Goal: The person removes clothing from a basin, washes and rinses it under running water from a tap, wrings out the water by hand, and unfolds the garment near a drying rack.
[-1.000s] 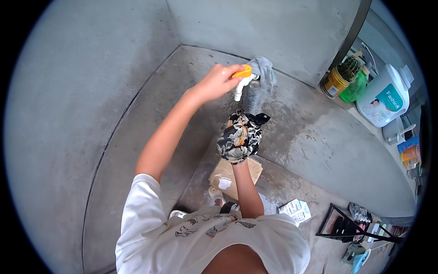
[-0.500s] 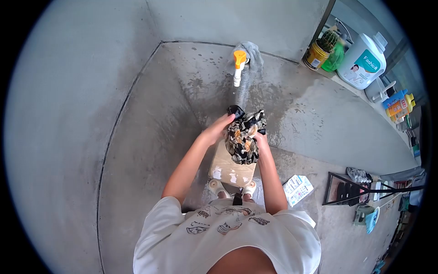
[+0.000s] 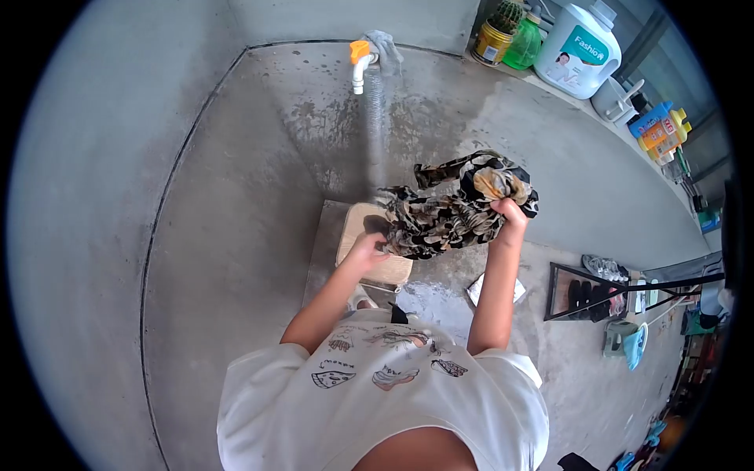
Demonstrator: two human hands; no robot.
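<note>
A black, cream and orange patterned cloth (image 3: 452,216) is bunched and stretched between my two hands. My right hand (image 3: 512,218) is closed round its right end, where an orange patch shows. At the cloth's lower left edge my left hand (image 3: 367,253) has its fingers curled against the fabric, their tips partly hidden. Below the cloth stands a wooden-topped stool (image 3: 360,228), partly covered by it. A white tap (image 3: 359,78) with an orange handle (image 3: 360,52) sticks out beyond, with a grey rag (image 3: 382,49) behind it.
A ribbed grey pipe (image 3: 374,118) runs down below the tap. On the ledge at upper right are a potted cactus (image 3: 506,16), a green bottle (image 3: 524,45), a white detergent jug (image 3: 577,51) and an orange bottle (image 3: 664,135). A black rack (image 3: 554,294) with shoes stands at right.
My left hand has left the orange tap handle and gone to the cloth. The cloth has moved right and spread from a bunch into a longer stretch. The view has shifted.
</note>
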